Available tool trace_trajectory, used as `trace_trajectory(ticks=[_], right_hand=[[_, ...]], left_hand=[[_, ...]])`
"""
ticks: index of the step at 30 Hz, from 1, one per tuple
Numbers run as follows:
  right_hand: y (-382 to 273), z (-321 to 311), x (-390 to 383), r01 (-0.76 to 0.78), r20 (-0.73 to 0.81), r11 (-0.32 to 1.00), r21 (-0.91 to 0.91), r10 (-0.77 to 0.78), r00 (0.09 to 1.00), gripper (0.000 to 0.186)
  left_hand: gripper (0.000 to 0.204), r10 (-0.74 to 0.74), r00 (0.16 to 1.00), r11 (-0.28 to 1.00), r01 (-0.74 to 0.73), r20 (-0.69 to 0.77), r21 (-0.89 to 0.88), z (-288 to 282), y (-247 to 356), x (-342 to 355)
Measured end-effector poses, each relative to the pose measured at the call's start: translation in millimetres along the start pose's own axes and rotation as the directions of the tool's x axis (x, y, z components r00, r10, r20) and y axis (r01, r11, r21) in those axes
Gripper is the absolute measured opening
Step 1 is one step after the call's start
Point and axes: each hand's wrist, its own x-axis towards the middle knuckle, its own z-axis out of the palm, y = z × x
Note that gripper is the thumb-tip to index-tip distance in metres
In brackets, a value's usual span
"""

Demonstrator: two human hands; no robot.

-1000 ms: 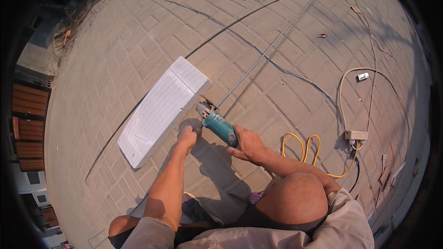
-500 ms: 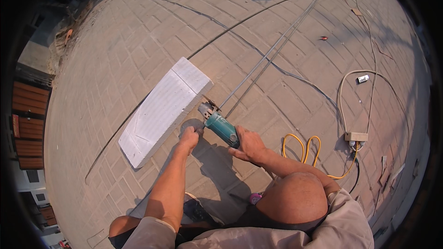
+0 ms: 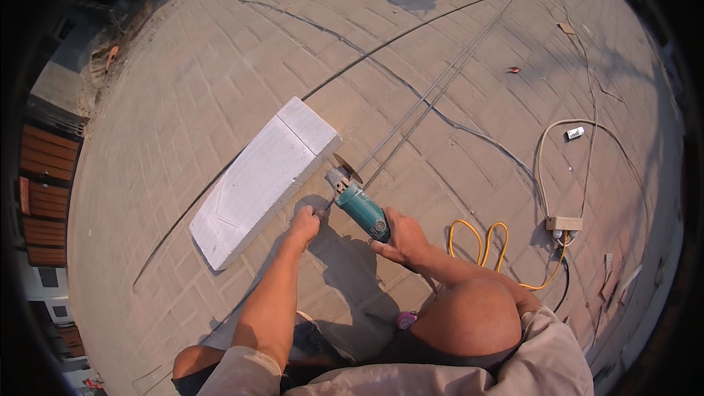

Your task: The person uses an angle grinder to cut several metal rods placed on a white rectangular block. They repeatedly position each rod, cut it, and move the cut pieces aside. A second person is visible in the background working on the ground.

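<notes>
My right hand (image 3: 402, 240) is wrapped round the body of a teal angle grinder (image 3: 361, 209), whose cutting disc (image 3: 348, 166) points up and away from me. Just left of the grinder, my left hand (image 3: 306, 226) is closed on a thin metal rod (image 3: 328, 205), one of the long rods running diagonally across the paving (image 3: 220, 81). The disc is close to that rod; whether they touch I cannot tell. A long white block (image 3: 260, 180) with scored lines on its top lies beside both hands, on the left.
A socket box (image 3: 565, 224) with plugs and cables sits to the right, near a looped yellow cord (image 3: 499, 238). A dark cable (image 3: 411, 29) crosses the paving behind the block. A small silver item (image 3: 575, 133) and scraps lie at the right. Shuttered fronts (image 3: 48, 191) stand far left.
The grinder and both hands have shifted slightly to the right, with the disc now showing more of its face. The view has shifted a little, so the far paving appears lower.
</notes>
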Motion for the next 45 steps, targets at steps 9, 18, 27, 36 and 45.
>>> trace_trajectory(ticks=[9, 18, 27, 36, 45], right_hand=[[-14, -84, -11, -0.268, -0.186, 0.956, -0.121, 0.243, 0.952, 0.049], [-13, -171, -49, -0.092, -0.424, 0.934, -0.345, -0.067, 0.903, 0.068], [92, -222, -46, -0.269, -0.551, 0.942, 0.200, 0.335, 0.764, 0.026], [51, -227, -97, -0.333, -0.793, 0.921, 0.203, 0.354, 0.495, 0.032], [72, -221, -102, -0.358, -0.827, 0.904, 0.234, 0.379, 0.415, 0.035]], left_hand=[[0.033, 0.017, 0.995, 0.993, -0.029, -0.102, -0.112, 30, -29, -14], [0.027, 0.028, 0.999, 0.999, -0.030, -0.035, -0.031, 42, -72, -81], [0.020, 0.237, 0.963, 0.960, -0.252, -0.128, -0.121, 17, 36, -45], [0.060, 0.672, 0.681, 0.680, -0.723, -0.291, -0.122, -18, 317, 1], [0.094, -0.201, 0.979, 0.744, 0.176, -0.034, 0.645, 6, -112, -115]])
